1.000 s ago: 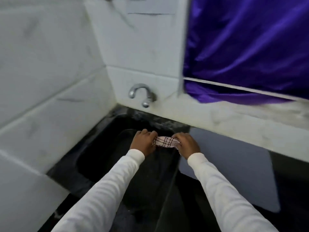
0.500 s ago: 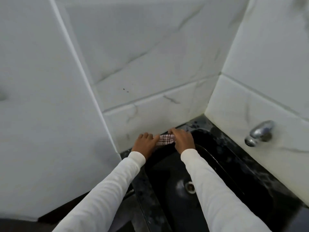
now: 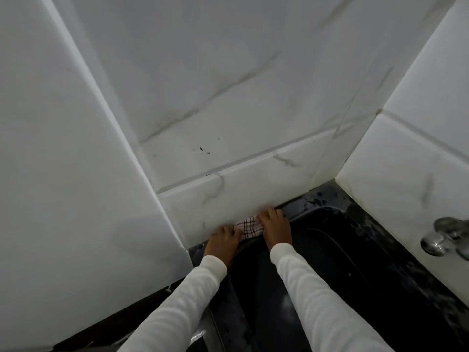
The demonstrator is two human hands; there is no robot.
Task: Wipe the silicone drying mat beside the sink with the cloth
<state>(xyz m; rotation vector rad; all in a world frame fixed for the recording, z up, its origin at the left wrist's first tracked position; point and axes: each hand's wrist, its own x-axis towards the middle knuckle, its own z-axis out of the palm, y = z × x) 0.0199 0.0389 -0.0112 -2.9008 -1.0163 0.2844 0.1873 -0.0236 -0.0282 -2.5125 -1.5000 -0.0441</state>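
A white cloth with dark checks [image 3: 248, 227] is bunched between my two hands at the far left rim of the black sink [image 3: 330, 262], right against the white tiled wall. My left hand [image 3: 223, 243] grips its left end and my right hand [image 3: 275, 228] grips its right end. Both arms wear white sleeves. The silicone drying mat is out of view.
White marble-look wall tiles [image 3: 228, 97] fill most of the view and close in on the left and back. A chrome tap [image 3: 441, 240] sticks out of the right wall over the sink. The dark speckled counter rim [image 3: 322, 196] looks wet.
The view has swung left from the mat and purple curtain to the sink's left corner. Both hands, still holding the cloth, have moved to the left rim against the wall.
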